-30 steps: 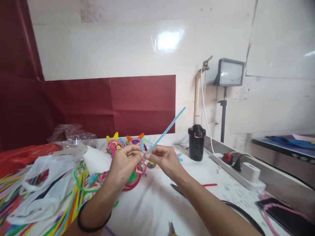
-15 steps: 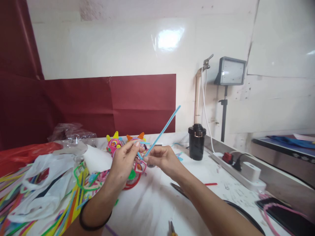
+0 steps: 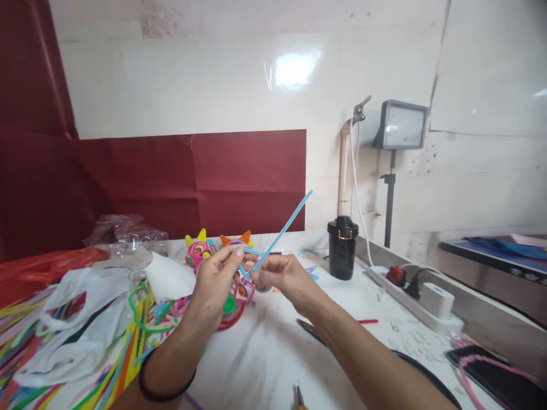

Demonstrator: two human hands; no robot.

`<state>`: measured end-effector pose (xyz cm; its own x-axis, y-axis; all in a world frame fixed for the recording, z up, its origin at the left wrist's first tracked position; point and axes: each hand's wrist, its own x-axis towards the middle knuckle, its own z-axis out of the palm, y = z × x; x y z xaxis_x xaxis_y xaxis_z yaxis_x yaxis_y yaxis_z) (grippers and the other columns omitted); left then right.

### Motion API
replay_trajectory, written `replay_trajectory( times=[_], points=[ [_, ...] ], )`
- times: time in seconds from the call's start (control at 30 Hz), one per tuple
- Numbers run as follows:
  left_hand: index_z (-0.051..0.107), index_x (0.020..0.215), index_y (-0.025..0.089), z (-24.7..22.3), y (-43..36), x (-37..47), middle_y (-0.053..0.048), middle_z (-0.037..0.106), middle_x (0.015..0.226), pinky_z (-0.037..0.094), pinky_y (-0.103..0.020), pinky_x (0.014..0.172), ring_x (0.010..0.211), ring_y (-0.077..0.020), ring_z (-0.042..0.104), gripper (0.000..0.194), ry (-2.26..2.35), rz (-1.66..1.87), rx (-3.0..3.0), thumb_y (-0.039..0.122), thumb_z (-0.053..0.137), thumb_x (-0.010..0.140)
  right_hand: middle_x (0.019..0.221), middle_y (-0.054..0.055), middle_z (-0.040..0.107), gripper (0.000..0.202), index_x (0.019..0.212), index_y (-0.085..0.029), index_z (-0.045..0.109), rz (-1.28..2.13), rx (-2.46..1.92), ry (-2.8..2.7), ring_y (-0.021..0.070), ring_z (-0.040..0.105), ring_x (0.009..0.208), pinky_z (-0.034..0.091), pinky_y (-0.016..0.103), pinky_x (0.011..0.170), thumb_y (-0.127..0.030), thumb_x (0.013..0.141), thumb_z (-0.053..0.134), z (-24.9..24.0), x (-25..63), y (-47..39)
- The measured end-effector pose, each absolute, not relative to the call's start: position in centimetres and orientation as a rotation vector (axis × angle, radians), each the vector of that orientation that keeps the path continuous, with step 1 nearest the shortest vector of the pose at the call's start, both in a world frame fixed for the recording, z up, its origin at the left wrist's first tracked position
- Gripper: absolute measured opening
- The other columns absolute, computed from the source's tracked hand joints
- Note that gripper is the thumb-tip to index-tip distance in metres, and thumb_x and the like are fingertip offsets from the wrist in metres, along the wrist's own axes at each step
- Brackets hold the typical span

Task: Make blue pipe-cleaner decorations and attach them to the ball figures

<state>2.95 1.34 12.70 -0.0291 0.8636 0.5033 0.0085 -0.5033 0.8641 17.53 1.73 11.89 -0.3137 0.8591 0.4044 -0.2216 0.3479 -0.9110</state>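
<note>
Left hand (image 3: 216, 280), shifted up to a bend, and right hand (image 3: 288, 281) pinched a blue pipe cleaner (image 3: 287, 226), apparently shaping it.

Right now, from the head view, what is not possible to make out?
Head view:
- blue pipe cleaner: pinched parts, covered by left grip and right grip
- orange-eared figure: lower part, mostly behind left grip
- dark pointed tool: rear end, behind right forearm
- yellow-handled tool: cut off by bottom edge

A pale-blue fuzzy stem (image 3: 285, 229), bent sharply low down! Its long straight length slants upward, tip showing above the desk's (image 3: 265, 364) back edge.
</note>
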Motion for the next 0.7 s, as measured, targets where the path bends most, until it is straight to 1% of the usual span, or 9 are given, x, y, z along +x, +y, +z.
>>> replay_trajectory(
  times=[0.07,0.17,0.33,0.4,0.5,0.63,0.7],
  points=[
    [0.068,0.087,0.017,12.6,1.4,3.0,-0.003,0.068,0.076,0.044,-0.021,0.053,0.063,-0.0128,0.056,0.023,0.928,1.617,1.581,0.036,0.058,0.079,0.052,-0.003,0.058,0.005,0.056,-0.014,0.063,1.230,-0.603,-1.499,0.0096,0.048,0.053,0.037,0.024,0.057,-0.017,0.060,0.065,11.9,17.5,1.8],
    [0.068,0.086,0.017,12.5,1.4,3.0,-0.002,0.066,0.073,0.047,-0.022,0.060,0.066,-0.0136,0.058,0.020,0.893,1.631,1.578,0.034,0.058,0.079,0.053,-0.003,0.058,0.005,0.055,-0.014,0.064,1.238,-0.608,-1.497,0.0094,0.048,0.053,0.037,0.024,0.058,-0.015,0.060,0.064,11.8,17.5,1.8],
    [0.066,0.087,0.017,12.7,1.0,3.5,-0.004,0.070,0.081,0.050,-0.026,0.072,0.081,-0.0173,0.064,0.019,0.787,1.622,1.532,0.033,0.058,0.080,0.054,-0.003,0.060,0.004,0.058,-0.014,0.065,1.258,-0.603,-1.486,0.0099,0.050,0.054,0.039,0.025,0.059,-0.016,0.060,0.066,11.7,17.4,1.8],
    [0.065,0.086,0.016,12.9,0.7,3.6,-0.005,0.071,0.083,0.050,-0.027,0.075,0.083,-0.0180,0.064,0.018,0.771,1.618,1.509,0.032,0.059,0.079,0.053,-0.002,0.060,0.005,0.058,-0.014,0.065,1.255,-0.609,-1.486,0.0101,0.051,0.054,0.039,0.025,0.059,-0.018,0.060,0.068,11.7,17.4,1.8],
    [0.064,0.088,0.016,13.0,0.5,3.7,-0.005,0.071,0.083,0.051,-0.028,0.075,0.083,-0.0184,0.065,0.019,0.790,1.611,1.499,0.031,0.063,0.076,0.054,-0.002,0.060,0.007,0.058,-0.014,0.066,1.252,-0.620,-1.485,0.0107,0.051,0.055,0.040,0.025,0.059,-0.020,0.060,0.070,11.7,17.3,1.8],
    [0.062,0.094,0.017,13.1,0.3,3.6,-0.003,0.070,0.082,0.053,-0.028,0.069,0.077,-0.0183,0.066,0.028,0.833,1.570,1.536,0.028,0.069,0.069,0.055,-0.002,0.059,0.007,0.060,-0.015,0.067,1.272,-0.599,-1.489,0.0104,0.051,0.056,0.040,0.025,0.060,-0.021,0.061,0.070,11.6,17.3,1.9],
    [0.062,0.093,0.016,13.2,0.2,3.7,-0.003,0.070,0.080,0.053,-0.028,0.066,0.075,-0.0184,0.066,0.028,0.849,1.563,1.558,0.027,0.070,0.068,0.055,-0.003,0.059,0.008,0.060,-0.015,0.067,1.274,-0.591,-1.492,0.0102,0.050,0.056,0.039,0.025,0.060,-0.022,0.061,0.070,11.6,17.3,1.9]
  ],
)
